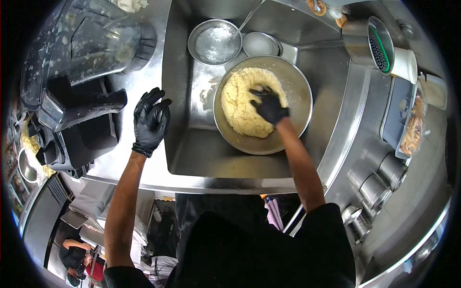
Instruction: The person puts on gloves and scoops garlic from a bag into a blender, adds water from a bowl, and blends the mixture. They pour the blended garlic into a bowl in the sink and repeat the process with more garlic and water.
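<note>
Bright, edges bowed, corners black; glinting sink (199,120)

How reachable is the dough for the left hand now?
Probably yes: the left hand looks empty, the mixing bowl is uncovered, and the right hand leaves the left side of the dough free.

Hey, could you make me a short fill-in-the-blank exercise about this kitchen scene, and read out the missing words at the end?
1. The yellow dough is being touched by the ____ hand.
2. The left hand is in a glove coloured ____.
3. The large metal bowl with the dough in it stands inside a stainless steel ____.

Missing words: right; black; sink.
</note>
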Demonstrator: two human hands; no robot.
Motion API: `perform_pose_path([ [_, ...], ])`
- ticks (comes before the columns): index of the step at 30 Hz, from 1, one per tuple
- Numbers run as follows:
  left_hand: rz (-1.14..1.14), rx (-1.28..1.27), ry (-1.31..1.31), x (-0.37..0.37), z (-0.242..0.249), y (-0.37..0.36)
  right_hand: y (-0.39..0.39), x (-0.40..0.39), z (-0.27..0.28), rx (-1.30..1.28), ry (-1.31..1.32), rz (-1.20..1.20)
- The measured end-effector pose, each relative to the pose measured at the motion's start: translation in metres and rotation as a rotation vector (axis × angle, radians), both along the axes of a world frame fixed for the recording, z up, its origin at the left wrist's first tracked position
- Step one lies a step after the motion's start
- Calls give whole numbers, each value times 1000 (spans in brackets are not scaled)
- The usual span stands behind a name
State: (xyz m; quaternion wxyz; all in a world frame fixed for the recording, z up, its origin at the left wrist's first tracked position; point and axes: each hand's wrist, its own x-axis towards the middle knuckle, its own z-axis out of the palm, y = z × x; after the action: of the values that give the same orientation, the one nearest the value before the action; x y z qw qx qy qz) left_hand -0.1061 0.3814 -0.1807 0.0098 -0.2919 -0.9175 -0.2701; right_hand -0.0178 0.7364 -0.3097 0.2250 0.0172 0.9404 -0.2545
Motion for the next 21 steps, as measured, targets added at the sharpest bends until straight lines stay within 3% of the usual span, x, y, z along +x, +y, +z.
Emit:
perform_pose_path([
  [3,2,30,2,1,-5,-1,-52,-24,-35,286,172,507],
  [5,-7,37,10,-1,-6,-2,-33,-35,-38,129,134,466],
  [6,1,22,5,-2,-4,-2,-17,-25,-63,208,141,359],
  [11,9,30,-10,-2,2,0,-5,9,-48,392,-345,-101],
  [13,14,59,1,-2,0,-1,-17,16,-11,358,-570,-12],
  [15,21,49,-15,-2,2,0,-7,20,2,184,-583,132],
  [17,-2,31,-12,-2,2,-2,21,8,-31,-22,-395,96],
  [18,4,38,-32,-1,2,-1,24,-19,-19,132,-425,-36],
  [19,9,43,-50,-1,2,-1,34,-29,-35,148,-76,-162],
  [21,-8,50,-43,-1,2,-1,38,-56,-40,39,-162,-386],
])
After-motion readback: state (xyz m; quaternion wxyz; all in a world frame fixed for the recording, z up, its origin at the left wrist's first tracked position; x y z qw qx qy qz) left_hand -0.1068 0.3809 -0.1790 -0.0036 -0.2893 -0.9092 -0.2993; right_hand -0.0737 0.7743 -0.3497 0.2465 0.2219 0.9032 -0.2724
